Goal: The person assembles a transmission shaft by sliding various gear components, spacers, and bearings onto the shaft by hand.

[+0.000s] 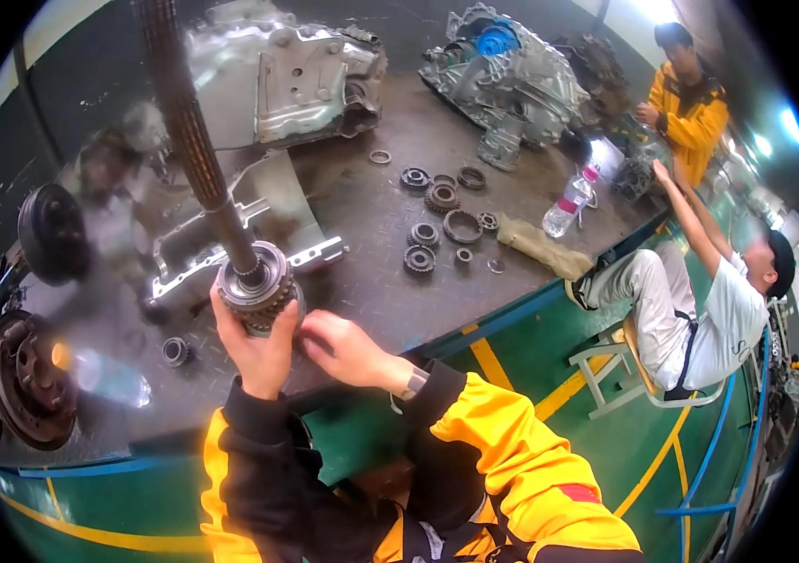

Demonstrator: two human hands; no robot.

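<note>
A long splined shaft (195, 141) rises in front of me, leaning to the upper left. Around its lower end sits a metal gear assembly (273, 298) with toothed rings. My left hand (259, 352) is wrapped about this assembly from below, thumb on its right side and fingers on its left. Beside it, my right hand (353, 355) has its fingers curled close to the assembly's lower right side; what they hold, if anything, is hidden. Behind the gears lies a flat silver casting (315, 251). A small loose gear (175, 351) rests on the workbench to the left.
Several gears and rings (442, 195) lie mid-bench, near a tan glove or cloth (540, 246) and a water bottle (568, 202). Gearbox housings (301, 80) stand behind. Another bottle (104, 373) lies left by a rusty drum (29, 380). Two people work at right, one seated (718, 319).
</note>
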